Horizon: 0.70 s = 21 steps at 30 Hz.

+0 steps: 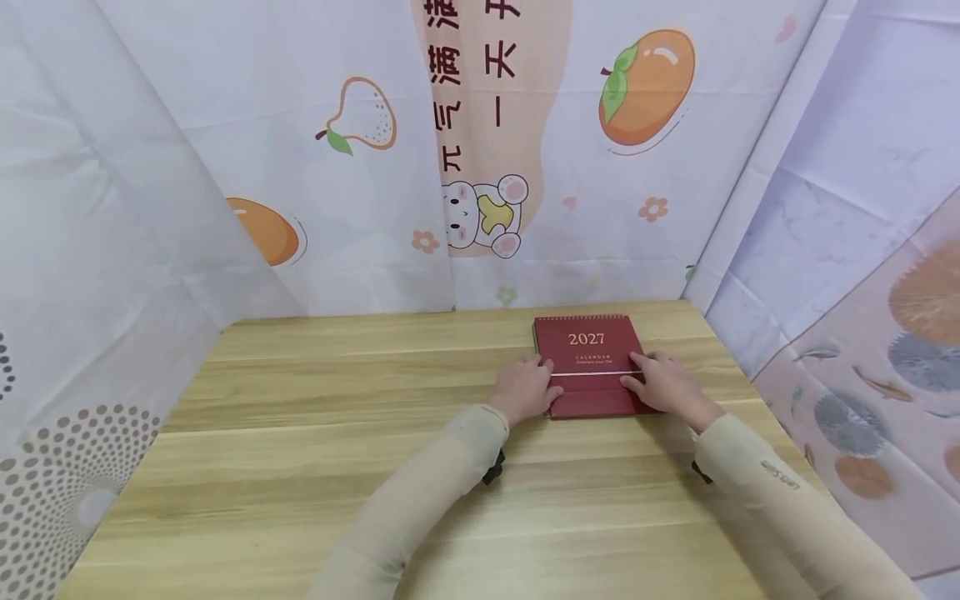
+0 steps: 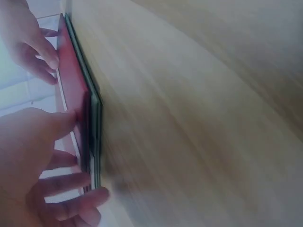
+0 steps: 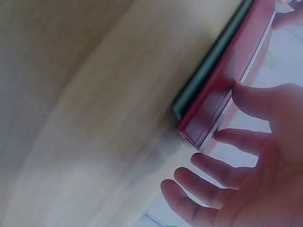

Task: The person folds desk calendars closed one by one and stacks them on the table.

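A red desk calendar (image 1: 590,346) printed "2027 CALENDAR" lies at the back right of the table, its spiral binding along the far edge. Under it shows a dark green layered thing (image 2: 97,123), flat like a book or another calendar. My left hand (image 1: 523,388) grips the left side, thumb on the red cover and fingers along the edge. On the opposite side my right hand (image 1: 662,385) holds the calendar with thumb and index finger at its near right corner; its other fingers (image 3: 194,187) spread beside the edge.
The wood-grain table (image 1: 315,467) ends at a white printed cloth (image 1: 360,225) behind the calendar. More cloth (image 1: 840,350) hangs close along the right side, and another sheet (image 1: 90,275) along the left.
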Motion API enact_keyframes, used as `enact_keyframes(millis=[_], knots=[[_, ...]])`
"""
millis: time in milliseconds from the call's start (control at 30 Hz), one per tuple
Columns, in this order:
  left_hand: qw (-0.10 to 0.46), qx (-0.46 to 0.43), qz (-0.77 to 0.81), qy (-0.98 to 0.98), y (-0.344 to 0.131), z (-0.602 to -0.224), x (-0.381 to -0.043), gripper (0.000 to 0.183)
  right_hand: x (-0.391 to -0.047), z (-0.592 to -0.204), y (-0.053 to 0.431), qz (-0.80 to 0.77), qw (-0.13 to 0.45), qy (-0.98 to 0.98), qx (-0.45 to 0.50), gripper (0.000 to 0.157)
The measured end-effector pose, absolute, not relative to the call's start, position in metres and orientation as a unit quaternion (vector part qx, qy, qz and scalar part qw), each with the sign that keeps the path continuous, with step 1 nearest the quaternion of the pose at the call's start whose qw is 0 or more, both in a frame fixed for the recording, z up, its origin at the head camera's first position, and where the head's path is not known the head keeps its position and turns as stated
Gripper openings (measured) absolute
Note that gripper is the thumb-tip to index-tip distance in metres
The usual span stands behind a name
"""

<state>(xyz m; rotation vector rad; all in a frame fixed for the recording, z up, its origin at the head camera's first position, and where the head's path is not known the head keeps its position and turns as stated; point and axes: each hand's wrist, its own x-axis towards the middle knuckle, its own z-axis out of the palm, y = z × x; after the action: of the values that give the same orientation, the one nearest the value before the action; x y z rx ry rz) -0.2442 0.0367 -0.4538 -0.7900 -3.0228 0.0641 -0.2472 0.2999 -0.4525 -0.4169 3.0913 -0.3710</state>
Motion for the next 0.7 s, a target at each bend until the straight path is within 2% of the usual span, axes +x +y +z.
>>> enact_keyframes(millis=[200, 500, 700], knots=[[0.068, -0.3, 0.007, -0.952, 0.013, -0.45, -0.248, 0.051, -0.248, -0.437, 0.299, -0.125, -0.016, 0.98, -0.154, 0.057], [0.172, -0.374, 0.003, -0.911, -0.034, -0.426, -0.242, 0.033, -0.246, -0.41, 0.307, -0.148, 0.025, 0.964, -0.221, 0.053], [0.194, -0.371, -0.011, -0.908, -0.072, -0.403, -0.234, 0.036, -0.239, -0.392, 0.316, -0.18, 0.025, 0.952, -0.247, 0.051]])
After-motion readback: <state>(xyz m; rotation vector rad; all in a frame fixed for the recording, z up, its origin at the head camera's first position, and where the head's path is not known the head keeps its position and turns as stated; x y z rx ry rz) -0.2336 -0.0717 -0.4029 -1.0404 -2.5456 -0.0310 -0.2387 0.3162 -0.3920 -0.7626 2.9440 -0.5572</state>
